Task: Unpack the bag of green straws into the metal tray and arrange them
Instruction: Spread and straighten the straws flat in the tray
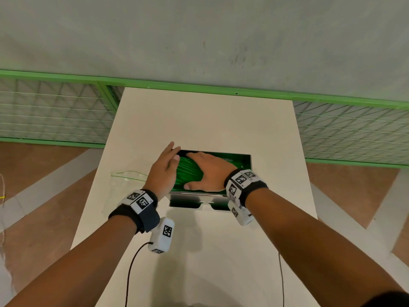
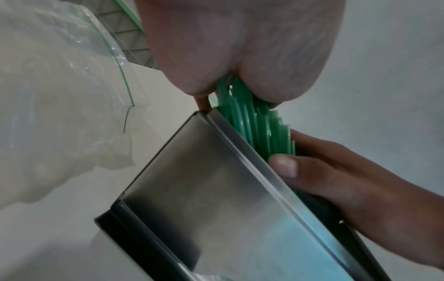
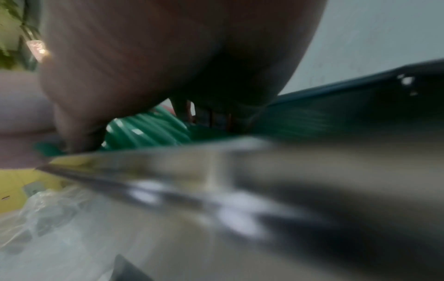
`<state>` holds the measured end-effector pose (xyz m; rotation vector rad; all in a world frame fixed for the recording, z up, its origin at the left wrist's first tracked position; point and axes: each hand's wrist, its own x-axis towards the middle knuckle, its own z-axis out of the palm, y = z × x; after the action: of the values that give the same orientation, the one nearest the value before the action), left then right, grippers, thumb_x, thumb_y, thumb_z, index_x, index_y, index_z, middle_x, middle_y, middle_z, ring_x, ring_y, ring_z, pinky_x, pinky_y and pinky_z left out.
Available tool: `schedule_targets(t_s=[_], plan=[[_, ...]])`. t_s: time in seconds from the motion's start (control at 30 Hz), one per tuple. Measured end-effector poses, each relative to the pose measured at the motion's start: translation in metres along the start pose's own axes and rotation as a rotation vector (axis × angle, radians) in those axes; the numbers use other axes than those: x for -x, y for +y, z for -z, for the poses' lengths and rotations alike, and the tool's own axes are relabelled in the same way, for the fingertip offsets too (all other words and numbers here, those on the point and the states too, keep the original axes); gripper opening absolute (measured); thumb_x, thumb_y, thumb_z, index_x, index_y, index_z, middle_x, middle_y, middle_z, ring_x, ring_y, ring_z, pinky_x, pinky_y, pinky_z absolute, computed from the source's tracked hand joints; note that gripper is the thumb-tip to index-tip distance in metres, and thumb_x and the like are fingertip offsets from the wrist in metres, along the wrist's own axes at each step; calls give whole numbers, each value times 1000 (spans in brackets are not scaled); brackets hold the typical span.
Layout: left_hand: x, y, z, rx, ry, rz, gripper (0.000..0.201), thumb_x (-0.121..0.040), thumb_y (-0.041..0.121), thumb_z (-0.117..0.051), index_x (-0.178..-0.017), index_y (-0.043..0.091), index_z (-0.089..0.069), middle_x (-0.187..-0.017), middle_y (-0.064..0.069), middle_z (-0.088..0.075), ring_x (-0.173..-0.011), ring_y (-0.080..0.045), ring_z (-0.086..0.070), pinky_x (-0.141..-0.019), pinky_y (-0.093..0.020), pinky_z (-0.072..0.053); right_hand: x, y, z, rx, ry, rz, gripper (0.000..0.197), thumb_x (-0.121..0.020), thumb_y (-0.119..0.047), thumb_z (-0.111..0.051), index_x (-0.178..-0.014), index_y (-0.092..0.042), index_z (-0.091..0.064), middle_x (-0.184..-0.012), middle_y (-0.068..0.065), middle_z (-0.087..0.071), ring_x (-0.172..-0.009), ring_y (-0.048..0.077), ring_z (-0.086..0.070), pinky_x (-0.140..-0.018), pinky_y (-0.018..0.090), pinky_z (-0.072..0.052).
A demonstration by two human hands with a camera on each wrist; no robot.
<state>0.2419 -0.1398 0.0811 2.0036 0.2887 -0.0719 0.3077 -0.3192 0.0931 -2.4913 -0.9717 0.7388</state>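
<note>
A metal tray (image 1: 247, 161) stands in the middle of the white table with a heap of green straws (image 1: 188, 173) inside it. My left hand (image 1: 164, 167) stands on edge at the tray's left end, fingers straight, palm against the straw ends. My right hand (image 1: 208, 171) lies flat on top of the straws with fingers spread. In the left wrist view the straws (image 2: 259, 129) stick up past the tray wall (image 2: 192, 180) between my left palm (image 2: 240, 47) and right hand (image 2: 348, 171). The right wrist view is blurred, showing straws (image 3: 149, 131) under my right palm (image 3: 168, 57).
The clear plastic bag (image 1: 126, 182) with a green zip line lies on the table left of the tray; it is also in the left wrist view as a crumpled bag (image 2: 60, 95). A green wire fence (image 1: 55, 111) runs behind the table. Cables hang from both wrists.
</note>
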Motion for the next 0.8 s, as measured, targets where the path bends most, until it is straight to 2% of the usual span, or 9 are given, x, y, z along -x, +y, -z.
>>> schedule_targets(t_s=[0.03,0.13,0.2,0.33,0.4,0.47,0.6,0.67,0.8], plan=[[0,0,-3,-61,-28,-16,45,-110,27,-36,-153,18,-45,-169,8,-22,-147,-5,-30,-119,-26,-28,4,5,4,-5,-33,-33,104,-80,-69,-65,-160,-21,-20,-156,5,-41,-137,24,-46,-112,46,-42],[0,-4,-7,-250,-59,-74,53,-110,32,-31,-160,16,-28,-172,9,3,-157,-14,-12,-126,-35,-17,16,24,10,38,-105,-93,103,-78,-66,-68,-159,-24,-21,-152,4,-43,-134,23,-47,-110,44,-43],[0,-7,-5,-363,-51,-105,54,-110,34,-31,-160,15,-25,-172,8,9,-157,-20,-9,-124,-40,-13,20,34,12,87,-126,-112,100,-77,-59,-70,-158,-24,-23,-148,5,-45,-130,24,-49,-106,43,-46],[-3,-4,-1,-302,-47,-58,52,-110,31,-31,-160,20,-28,-171,8,-11,-156,-17,-18,-125,-37,-12,15,32,12,199,-141,-107,83,-78,-55,-74,-146,-20,-42,-128,6,-53,-116,25,-52,-94,38,-47],[-2,-1,0,-203,-39,-23,50,-110,31,-31,-159,21,-31,-170,8,-19,-155,-12,-20,-126,-33,-14,12,26,9,170,-145,-100,54,-79,-52,-74,-120,-22,-57,-113,4,-53,-104,24,-54,-84,37,-49],[0,3,1,-84,-20,15,49,-110,31,-31,-157,20,-36,-168,8,-26,-153,-7,-24,-125,-27,-16,11,22,8,97,-143,-113,36,-83,-42,-73,-105,-22,-53,-101,3,-55,-90,23,-57,-75,38,-53],[2,10,2,45,1,56,48,-111,33,-29,-157,23,-37,-164,9,-34,-142,4,-29,-117,-16,-18,9,13,12,104,-107,-123,54,-90,-33,-67,-133,-15,-40,-86,6,-60,-69,22,-61,-59,37,-54],[-1,8,2,39,-12,61,47,-111,31,-29,-157,23,-36,-165,9,-32,-144,3,-28,-115,-14,-16,7,10,15,147,-109,-107,60,-90,-30,-67,-140,-16,-37,-96,9,-62,-78,24,-63,-64,38,-54],[-6,1,2,-24,-56,35,51,-109,17,-34,-159,24,-31,-168,7,-25,-153,-10,-26,-122,-20,-17,2,1,20,156,-122,-56,77,-89,-29,-75,-152,-13,-33,-131,11,-59,-112,29,-61,-93,45,-53]])
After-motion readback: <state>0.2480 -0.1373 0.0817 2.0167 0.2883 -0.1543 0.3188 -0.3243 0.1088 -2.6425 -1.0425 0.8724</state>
